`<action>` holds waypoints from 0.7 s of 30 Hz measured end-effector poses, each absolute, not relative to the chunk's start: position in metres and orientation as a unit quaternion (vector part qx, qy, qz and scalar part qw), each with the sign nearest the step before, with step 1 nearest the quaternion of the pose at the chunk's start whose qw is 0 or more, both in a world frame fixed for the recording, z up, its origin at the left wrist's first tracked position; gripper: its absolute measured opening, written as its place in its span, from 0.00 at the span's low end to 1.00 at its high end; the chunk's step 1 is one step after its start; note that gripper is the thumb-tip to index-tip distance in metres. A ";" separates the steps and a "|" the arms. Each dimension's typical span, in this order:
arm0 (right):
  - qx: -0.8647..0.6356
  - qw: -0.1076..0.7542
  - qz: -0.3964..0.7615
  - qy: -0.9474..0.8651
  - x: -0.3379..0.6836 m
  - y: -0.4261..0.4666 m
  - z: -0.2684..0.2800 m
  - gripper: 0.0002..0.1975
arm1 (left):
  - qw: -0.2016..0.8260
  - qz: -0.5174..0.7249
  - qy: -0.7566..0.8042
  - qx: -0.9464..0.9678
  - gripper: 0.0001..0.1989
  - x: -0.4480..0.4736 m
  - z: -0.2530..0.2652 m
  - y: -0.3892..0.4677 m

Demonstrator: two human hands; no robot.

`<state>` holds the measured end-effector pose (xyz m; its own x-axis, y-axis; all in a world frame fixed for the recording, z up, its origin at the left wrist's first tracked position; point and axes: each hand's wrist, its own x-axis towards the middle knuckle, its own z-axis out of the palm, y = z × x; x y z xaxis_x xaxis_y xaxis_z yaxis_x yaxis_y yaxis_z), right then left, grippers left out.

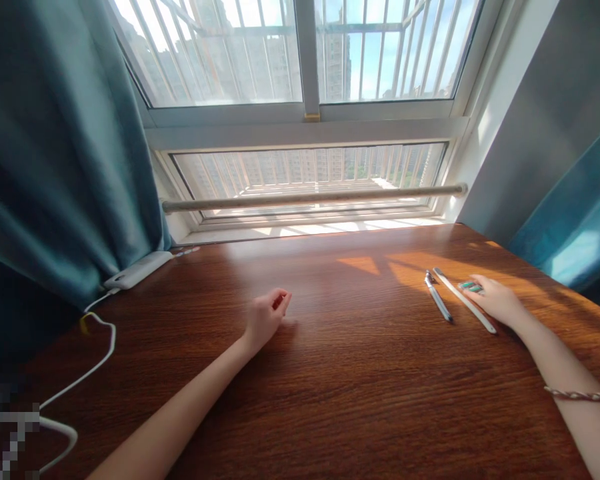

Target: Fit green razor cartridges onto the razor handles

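Observation:
My left hand [266,316] rests on the brown wooden table with its fingers curled in, and nothing shows in it. At the right, my right hand [495,299] has its fingers closed over a small green and white object [471,287] lying at the tabletop; most of it is hidden, so its kind is unclear. Just left of that hand lies a narrow white strip [464,300] with a small hole at its near end. Beside the strip is a silver-grey pen [438,297] with a dark tip, lying roughly parallel to it.
A white power strip [139,271] lies at the table's left edge, its white cable [113,340] looping toward me. Teal curtains [70,133] hang at the left, another curtain [575,220] at the right. Behind the wooden table [300,400] is a window with a horizontal rail [315,198].

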<state>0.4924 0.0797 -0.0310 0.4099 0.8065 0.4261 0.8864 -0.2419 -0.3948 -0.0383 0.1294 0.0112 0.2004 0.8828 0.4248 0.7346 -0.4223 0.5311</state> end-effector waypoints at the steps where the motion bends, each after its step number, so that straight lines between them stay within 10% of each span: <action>1: -0.785 0.283 -0.056 -0.549 0.493 0.080 -0.031 0.20 | 0.073 0.303 0.494 0.812 0.15 -0.024 0.015 0.129; 11: -0.794 0.259 -0.051 -0.548 0.483 0.079 -0.011 0.27 | -0.077 0.164 0.101 0.978 0.12 0.184 0.038 0.116; 17: -0.717 0.376 0.023 -0.586 0.407 0.060 0.019 0.29 | -0.009 0.218 0.169 0.961 0.09 0.209 0.024 0.100; 21: -0.658 0.377 0.059 -0.649 0.343 0.046 0.008 0.27 | 0.028 0.243 0.320 0.915 0.28 0.182 0.017 0.086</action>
<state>0.3432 0.0460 0.0084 0.1504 0.8988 0.4117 0.8104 0.1264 -0.5721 0.1819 0.0856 0.0173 0.6774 0.5989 0.4270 0.5716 -0.7940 0.2070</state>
